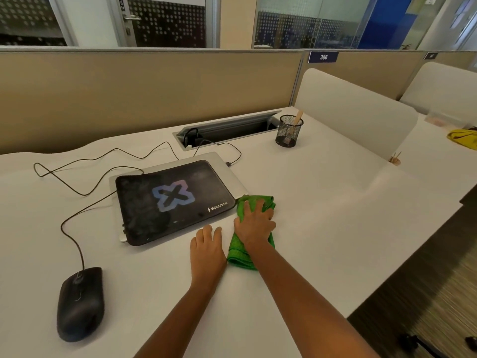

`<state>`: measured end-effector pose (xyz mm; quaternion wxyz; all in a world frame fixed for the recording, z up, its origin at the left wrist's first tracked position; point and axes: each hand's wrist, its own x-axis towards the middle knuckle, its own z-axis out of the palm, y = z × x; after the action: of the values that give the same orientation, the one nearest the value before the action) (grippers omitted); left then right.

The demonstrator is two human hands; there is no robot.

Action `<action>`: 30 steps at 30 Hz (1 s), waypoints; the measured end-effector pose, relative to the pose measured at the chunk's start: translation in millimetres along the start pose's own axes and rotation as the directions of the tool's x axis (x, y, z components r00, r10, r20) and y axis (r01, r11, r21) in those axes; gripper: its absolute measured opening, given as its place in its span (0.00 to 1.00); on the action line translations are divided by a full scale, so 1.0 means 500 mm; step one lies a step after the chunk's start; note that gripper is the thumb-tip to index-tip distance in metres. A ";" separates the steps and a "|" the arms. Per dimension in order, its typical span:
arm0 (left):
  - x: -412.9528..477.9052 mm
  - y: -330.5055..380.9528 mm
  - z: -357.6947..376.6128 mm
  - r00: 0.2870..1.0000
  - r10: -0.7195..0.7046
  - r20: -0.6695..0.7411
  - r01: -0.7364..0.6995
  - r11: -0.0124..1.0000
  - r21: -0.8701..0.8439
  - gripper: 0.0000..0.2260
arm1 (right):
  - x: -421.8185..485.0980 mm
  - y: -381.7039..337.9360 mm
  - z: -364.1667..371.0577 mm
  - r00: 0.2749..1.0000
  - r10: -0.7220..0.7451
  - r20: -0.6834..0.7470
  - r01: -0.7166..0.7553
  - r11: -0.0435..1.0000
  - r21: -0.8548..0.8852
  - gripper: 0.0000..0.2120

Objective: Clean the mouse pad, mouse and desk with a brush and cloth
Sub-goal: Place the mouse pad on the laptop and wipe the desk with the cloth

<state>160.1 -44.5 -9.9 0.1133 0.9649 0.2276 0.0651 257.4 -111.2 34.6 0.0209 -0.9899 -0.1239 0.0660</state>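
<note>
A green cloth (239, 250) lies folded on the white desk (322, 202), and my right hand (255, 223) presses flat on top of it with fingers spread. My left hand (207, 250) rests flat on the desk just left of the cloth, holding nothing. The black mouse pad (173, 200) with a blue X logo lies on a closed silver laptop (227, 164), touching the cloth's far left corner. A black wired mouse (80, 303) sits at the near left. The wooden-handled brush (296, 120) stands in a black mesh cup (288, 133) at the back.
Black cables (77, 161) loop across the desk's left side into an open cable tray (229, 129). A white divider panel (356, 120) stands to the right, with a yellow cloth (463, 136) beyond it. The desk edge drops off at the right.
</note>
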 end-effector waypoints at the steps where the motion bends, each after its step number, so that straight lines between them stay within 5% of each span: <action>1: 0.000 0.000 0.001 1.000 -0.001 -0.006 0.001 1.000 0.002 0.23 | 0.004 0.000 0.000 1.000 0.005 0.005 -0.005 1.000 -0.004 0.27; 30: -0.149 0.129 -0.001 0.999 0.033 0.015 -0.034 0.999 0.029 0.23 | -0.116 0.269 -0.019 0.948 0.314 0.043 -0.317 0.943 0.103 0.27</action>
<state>121.5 -134.3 1.0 0.0996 0.9706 0.2116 0.0569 235.8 -256.2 43.3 0.0623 -0.9934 0.0398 0.0881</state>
